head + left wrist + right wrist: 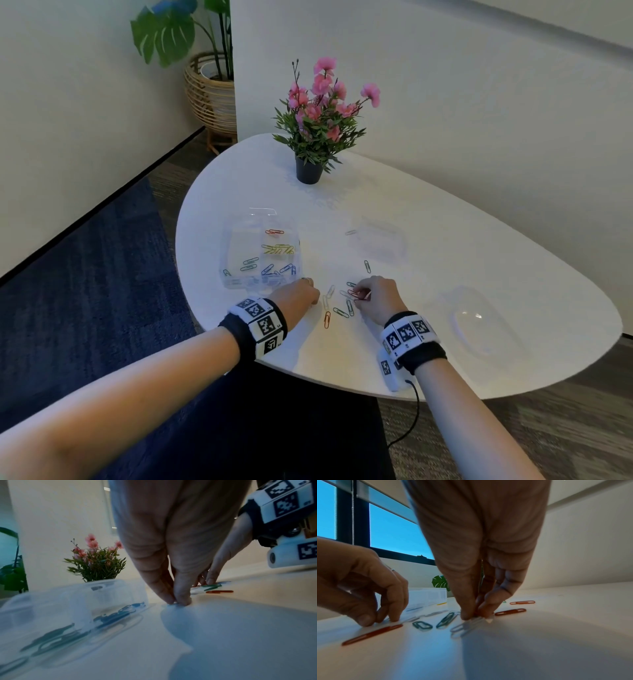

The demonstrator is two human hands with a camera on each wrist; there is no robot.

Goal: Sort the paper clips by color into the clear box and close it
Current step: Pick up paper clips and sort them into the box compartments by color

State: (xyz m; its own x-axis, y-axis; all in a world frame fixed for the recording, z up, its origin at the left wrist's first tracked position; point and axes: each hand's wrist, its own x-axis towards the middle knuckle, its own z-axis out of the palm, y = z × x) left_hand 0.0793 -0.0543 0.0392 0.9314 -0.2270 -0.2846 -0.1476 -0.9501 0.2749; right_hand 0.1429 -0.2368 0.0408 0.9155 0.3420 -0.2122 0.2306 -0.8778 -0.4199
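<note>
The clear box stands open at the table's left, with red, yellow, green and blue paper clips in separate compartments. Loose clips in red, green and white lie between my hands. Just right of the box's near corner, my left hand has thumb and fingertips pinched down on a white clip on the table; the left wrist view shows that hand beside the box. My right hand pinches the end of a pale clip on the tabletop. Two red clips lie just beyond it.
A potted pink flower plant stands at the back of the white table. A clear rectangular container sits mid-right and a clear rounded lid lies at the right. The table's front edge runs under my wrists.
</note>
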